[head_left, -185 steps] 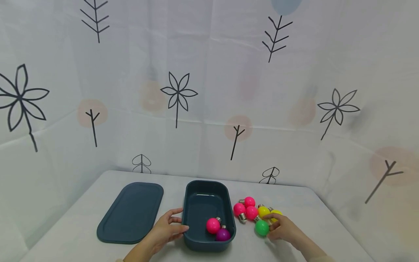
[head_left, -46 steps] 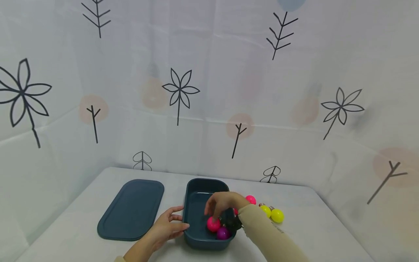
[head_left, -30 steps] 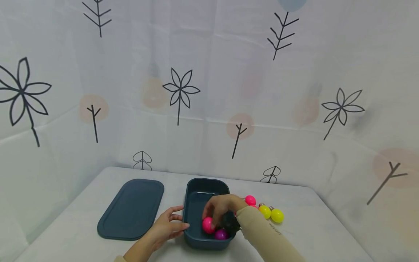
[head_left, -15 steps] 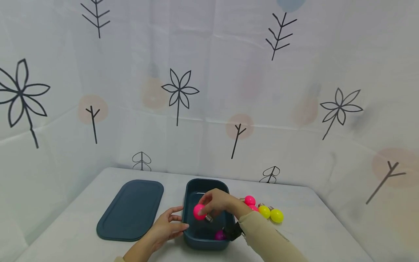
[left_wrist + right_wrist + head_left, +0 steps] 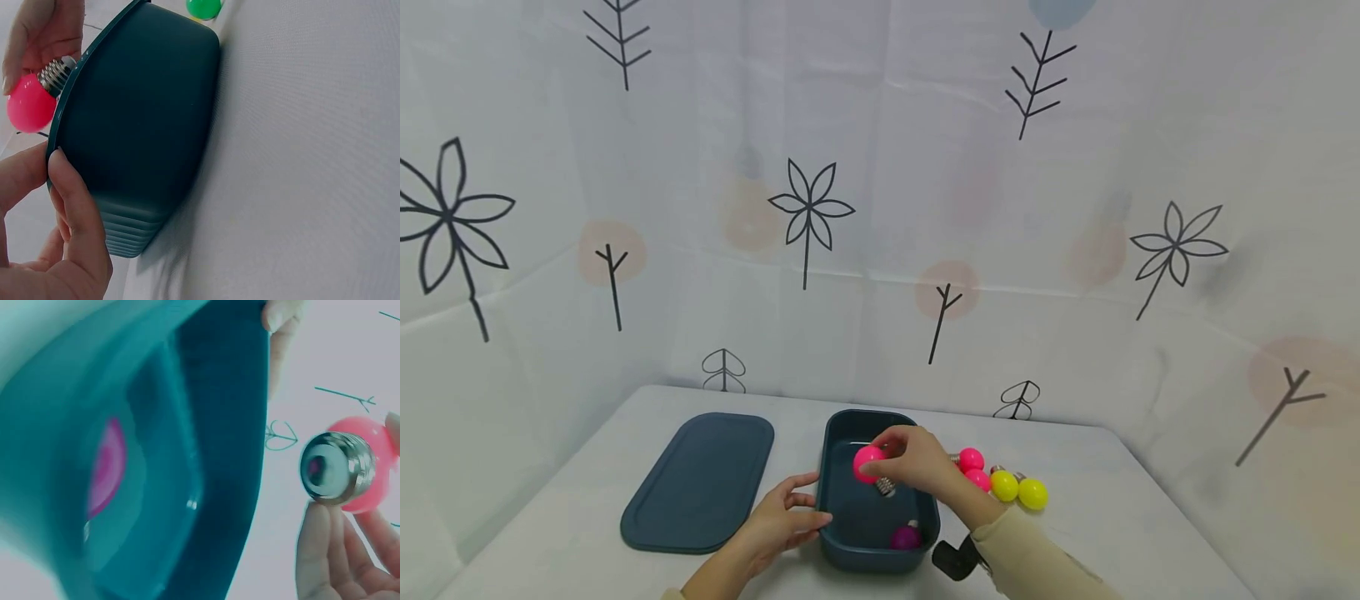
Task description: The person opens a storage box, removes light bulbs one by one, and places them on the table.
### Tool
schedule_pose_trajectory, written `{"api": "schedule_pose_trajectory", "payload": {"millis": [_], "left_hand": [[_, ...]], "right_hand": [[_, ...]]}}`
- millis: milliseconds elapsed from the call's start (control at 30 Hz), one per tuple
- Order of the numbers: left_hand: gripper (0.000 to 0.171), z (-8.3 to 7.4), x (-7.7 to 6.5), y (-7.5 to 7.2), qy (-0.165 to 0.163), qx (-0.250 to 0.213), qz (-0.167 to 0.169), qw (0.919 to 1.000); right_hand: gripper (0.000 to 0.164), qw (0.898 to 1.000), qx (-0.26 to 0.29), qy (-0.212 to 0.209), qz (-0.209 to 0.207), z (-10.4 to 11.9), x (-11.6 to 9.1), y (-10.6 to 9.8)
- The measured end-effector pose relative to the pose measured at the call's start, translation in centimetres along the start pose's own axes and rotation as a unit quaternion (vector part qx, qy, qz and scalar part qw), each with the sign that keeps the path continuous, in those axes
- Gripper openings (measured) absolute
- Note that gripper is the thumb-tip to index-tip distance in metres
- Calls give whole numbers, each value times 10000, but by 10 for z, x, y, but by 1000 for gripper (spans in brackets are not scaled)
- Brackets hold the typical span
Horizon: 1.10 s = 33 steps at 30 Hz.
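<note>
In the head view, my right hand (image 5: 917, 458) pinches a pink light bulb (image 5: 867, 463) over the deep dark-teal box (image 5: 823, 546). The bulb's silver screw base (image 5: 337, 465) points down toward the box and faces the camera in the right wrist view. My left hand (image 5: 782, 517) holds the box's left rim between thumb and fingers, seen closely in the left wrist view (image 5: 69, 225). A purple bulb (image 5: 906, 537) lies in the near right corner of the box.
A flat dark-teal lid (image 5: 700, 483) lies left of the box. Pink bulbs (image 5: 972, 459) and yellow bulbs (image 5: 1033, 494) lie right of it, partly behind my right forearm. A green bulb (image 5: 204, 6) shows past the box in the left wrist view.
My right hand has reached from the bulbs on the right into the box, taken hold of the pink bulb beside the purple one and lifted it. The left hand stays at the rim.
</note>
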<state>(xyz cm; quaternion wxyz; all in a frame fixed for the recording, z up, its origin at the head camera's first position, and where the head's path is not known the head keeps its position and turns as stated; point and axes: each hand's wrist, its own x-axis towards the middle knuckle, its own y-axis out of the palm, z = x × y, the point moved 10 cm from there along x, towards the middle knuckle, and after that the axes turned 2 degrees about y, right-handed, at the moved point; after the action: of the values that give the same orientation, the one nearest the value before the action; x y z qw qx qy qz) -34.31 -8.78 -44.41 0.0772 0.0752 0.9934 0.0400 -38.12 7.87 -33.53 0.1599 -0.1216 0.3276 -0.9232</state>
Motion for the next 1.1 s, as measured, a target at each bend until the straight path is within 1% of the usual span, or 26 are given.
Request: {"api": "schedule_pose_trajectory", "payload": {"millis": [167, 267, 400, 567, 867, 1100], "left_hand": [[78, 0, 0, 0, 32, -29, 1, 10000], [78, 0, 0, 0, 35, -26, -5, 10000], [77, 0, 0, 0, 22, -8, -20, 10000], [75, 1, 0, 0, 19, -18, -8, 10000], [77, 1, 1, -1, 29, -42, 24, 10000], [76, 0, 0, -1, 24, -30, 12, 10000]], "right_hand": [[38, 9994, 97, -49, -314, -7, -8, -15], [36, 9987, 142, 22, -479, -14, -12, -25], [37, 9973, -4, 228, -700, -22, -19, -39], [40, 9953, -116, 443, -854, -30, -29, -52], [37, 9889, -299, 936, -1113, -52, -40, -69], [36, 9855, -443, 1046, -1259, -64, -48, -78]]}}
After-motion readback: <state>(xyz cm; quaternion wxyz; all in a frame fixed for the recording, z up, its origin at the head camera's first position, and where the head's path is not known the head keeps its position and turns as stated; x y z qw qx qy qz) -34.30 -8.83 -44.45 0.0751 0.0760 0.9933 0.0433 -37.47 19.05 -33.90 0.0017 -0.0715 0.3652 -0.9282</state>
